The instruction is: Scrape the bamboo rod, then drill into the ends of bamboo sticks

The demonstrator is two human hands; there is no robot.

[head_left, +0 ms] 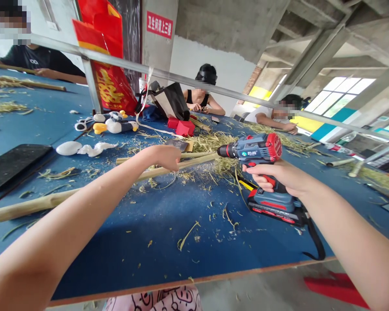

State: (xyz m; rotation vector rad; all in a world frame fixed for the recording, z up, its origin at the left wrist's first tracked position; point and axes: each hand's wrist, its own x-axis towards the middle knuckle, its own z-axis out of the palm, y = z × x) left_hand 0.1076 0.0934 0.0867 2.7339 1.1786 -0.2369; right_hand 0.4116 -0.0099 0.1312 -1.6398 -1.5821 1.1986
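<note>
"What was the right grip doing?"

"Clenched around a cordless drill, its chuck just beside a bamboo pole."

"And the left grip?"

"Closed over that pole, above a blue counter strewn with straw. Any drilling done? I couldn't tell."

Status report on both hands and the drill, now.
Right hand gripping cordless drill. Left hand over bamboo pole, grip unclear. Loose straw around pole's end.
</note>
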